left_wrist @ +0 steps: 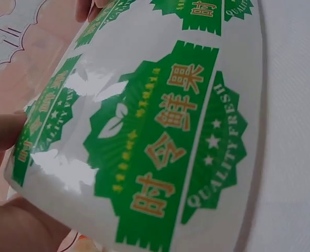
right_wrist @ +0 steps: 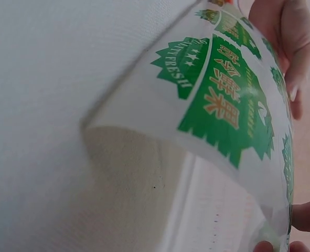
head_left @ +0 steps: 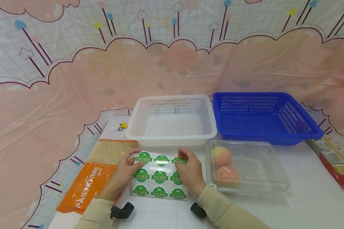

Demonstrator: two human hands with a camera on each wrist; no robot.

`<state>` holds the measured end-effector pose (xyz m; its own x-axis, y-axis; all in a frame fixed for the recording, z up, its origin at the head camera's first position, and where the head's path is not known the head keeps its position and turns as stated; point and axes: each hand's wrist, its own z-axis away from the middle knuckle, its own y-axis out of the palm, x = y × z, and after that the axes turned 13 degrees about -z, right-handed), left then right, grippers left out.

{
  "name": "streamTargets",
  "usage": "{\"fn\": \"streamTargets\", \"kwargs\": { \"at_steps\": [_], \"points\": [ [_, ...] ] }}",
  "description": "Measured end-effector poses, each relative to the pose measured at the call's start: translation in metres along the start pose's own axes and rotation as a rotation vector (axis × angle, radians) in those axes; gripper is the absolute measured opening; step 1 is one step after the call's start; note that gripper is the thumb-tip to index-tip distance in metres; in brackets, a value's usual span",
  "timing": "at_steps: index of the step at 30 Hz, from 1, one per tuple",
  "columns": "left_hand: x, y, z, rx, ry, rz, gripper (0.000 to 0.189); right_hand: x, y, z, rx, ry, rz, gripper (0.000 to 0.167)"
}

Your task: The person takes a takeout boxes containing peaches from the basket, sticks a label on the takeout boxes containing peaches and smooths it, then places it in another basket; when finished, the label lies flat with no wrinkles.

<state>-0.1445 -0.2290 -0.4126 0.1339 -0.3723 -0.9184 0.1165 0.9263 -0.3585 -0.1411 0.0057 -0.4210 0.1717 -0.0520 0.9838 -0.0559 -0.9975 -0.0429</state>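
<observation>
A left hand and a right hand hold a sticker sheet over the white worktop. The left grip pinches its left edge and the right grip pinches its right edge, each thumb on top. Nine green stickers sit on it in three rows, and some words say QUALITY FRESH. The sheet bends in a curve. I cannot tell if its near edge touches the worktop.

Just past the sheet is a white basket, with a blue basket beside it. To the right of the sheet is a clear plastic box with two round pink fruits inside. An orange PASTATIME bag lies on the left, partly under the left arm. A red and clear packet lies far right.
</observation>
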Motion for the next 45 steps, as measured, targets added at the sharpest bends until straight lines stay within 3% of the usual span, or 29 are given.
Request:
{"fn": "streamTargets", "kwargs": {
  "at_steps": [5,9,14,21,27,32,38,45],
  "points": [
    [0.000,0.000,0.003,-0.021,0.037,-0.064,0.034,-0.001,0.000,0.000,0.006,0.000,0.022,0.041],
    [-0.001,0.001,0.003,-0.023,0.032,-0.101,0.035,0.000,-0.001,0.001,0.010,-0.001,0.059,0.040],
    [-0.005,0.005,0.005,-0.028,0.012,-0.118,0.041,0.002,-0.002,0.002,0.025,-0.077,0.117,0.038],
    [-0.014,0.011,0.012,-0.038,0.059,-0.187,0.041,0.008,0.001,0.003,0.217,-0.223,0.073,0.034],
    [-0.019,0.019,0.016,-0.039,0.122,-0.190,0.039,0.013,0.003,0.004,0.353,-0.212,0.098,0.035],
    [-0.024,0.024,0.018,-0.016,0.132,-0.134,0.041,0.017,0.004,0.004,0.404,-0.216,0.115,0.035],
    [-0.029,0.026,0.021,-0.017,0.187,-0.161,0.043,0.019,0.004,0.003,0.457,-0.231,0.083,0.029],
    [-0.030,0.030,0.022,0.005,0.148,-0.109,0.049,0.019,0.002,0.001,0.500,-0.224,0.041,0.027]
  ]
}}
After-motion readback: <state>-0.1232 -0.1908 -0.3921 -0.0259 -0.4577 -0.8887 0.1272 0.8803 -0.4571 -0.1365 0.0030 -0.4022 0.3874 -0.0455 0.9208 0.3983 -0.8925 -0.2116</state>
